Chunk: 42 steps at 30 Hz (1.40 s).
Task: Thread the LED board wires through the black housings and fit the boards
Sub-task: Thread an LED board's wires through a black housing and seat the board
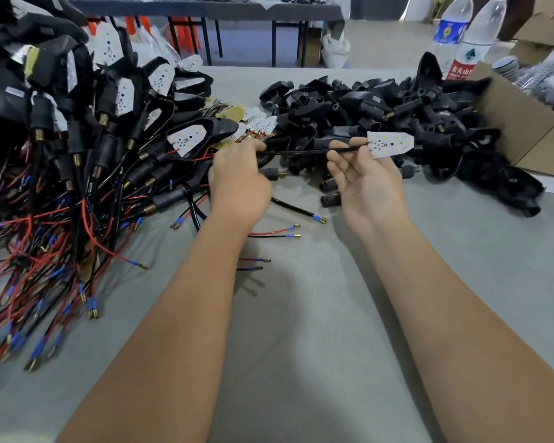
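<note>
**Wire taut between two hands, solder joint at risk**

Board (pixel 390 144) sits white in the right hand (pixel 370 183), fingers (pixel 359 142) pinching it where its black lead (pixel 314 151) leaves. Left hand (pixel 239 183) clenches the lead's far end, stretching it above the table (pixel 317 314). Pull harder and the joint could tear. No housing is in hand; the pile of black housings (pixel 381 107) lies just behind, so loose ends could snag there.

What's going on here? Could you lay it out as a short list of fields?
left hand: pinching the black wire
right hand: holding the white LED board by its wire end
wire: stretched between both hands
left of table: heap of finished units with red and black leads
right of table: pile of empty black housings
far right: cardboard box, two water bottles
</note>
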Each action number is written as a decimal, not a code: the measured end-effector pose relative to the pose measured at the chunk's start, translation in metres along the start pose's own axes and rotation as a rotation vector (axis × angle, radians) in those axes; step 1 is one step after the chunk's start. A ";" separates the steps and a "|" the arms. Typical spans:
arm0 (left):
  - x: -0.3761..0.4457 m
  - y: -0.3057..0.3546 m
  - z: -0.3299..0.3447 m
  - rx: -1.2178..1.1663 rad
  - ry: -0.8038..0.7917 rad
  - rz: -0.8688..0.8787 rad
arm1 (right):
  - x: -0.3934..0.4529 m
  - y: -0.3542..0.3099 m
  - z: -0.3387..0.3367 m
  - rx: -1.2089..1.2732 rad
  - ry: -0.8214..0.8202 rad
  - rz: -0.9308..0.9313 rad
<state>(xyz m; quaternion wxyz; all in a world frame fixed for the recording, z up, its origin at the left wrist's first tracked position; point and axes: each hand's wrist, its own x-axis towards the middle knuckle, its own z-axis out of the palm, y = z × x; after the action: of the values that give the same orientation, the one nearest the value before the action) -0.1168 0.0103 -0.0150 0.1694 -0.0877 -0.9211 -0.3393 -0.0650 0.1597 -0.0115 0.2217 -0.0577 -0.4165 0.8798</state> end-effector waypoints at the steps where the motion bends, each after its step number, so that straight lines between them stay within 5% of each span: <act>1: 0.002 -0.005 -0.001 0.070 -0.022 -0.007 | 0.001 -0.001 -0.002 0.006 0.005 -0.006; 10: 0.004 -0.019 -0.003 0.295 0.091 0.006 | -0.003 0.001 -0.002 0.064 0.029 -0.063; 17: 0.009 -0.028 -0.005 0.187 0.205 0.090 | -0.002 -0.018 0.005 0.096 -0.218 -0.093; 21: 0.010 -0.024 -0.017 -0.288 0.323 0.028 | 0.003 -0.021 0.001 0.221 -0.034 -0.105; 24: 0.009 -0.022 -0.024 -0.329 0.373 -0.062 | 0.010 -0.021 -0.009 0.255 0.165 -0.118; 29: 0.012 -0.021 -0.019 0.029 0.199 0.182 | 0.022 -0.036 -0.042 0.404 0.452 -0.108; 32: 0.005 -0.013 -0.006 0.178 0.053 0.265 | 0.023 -0.041 -0.056 0.464 0.446 -0.038; 37: -0.005 -0.001 0.004 0.438 0.028 0.278 | 0.022 -0.034 -0.051 0.443 0.363 0.014; 42: -0.007 0.010 0.010 0.339 -0.079 0.383 | 0.022 -0.027 -0.040 0.188 0.331 0.055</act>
<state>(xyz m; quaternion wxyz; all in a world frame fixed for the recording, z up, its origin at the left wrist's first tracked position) -0.1105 0.0241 -0.0191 0.2068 -0.2441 -0.9373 -0.1381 -0.0642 0.2129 -0.0147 0.2674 -0.1921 -0.2884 0.8991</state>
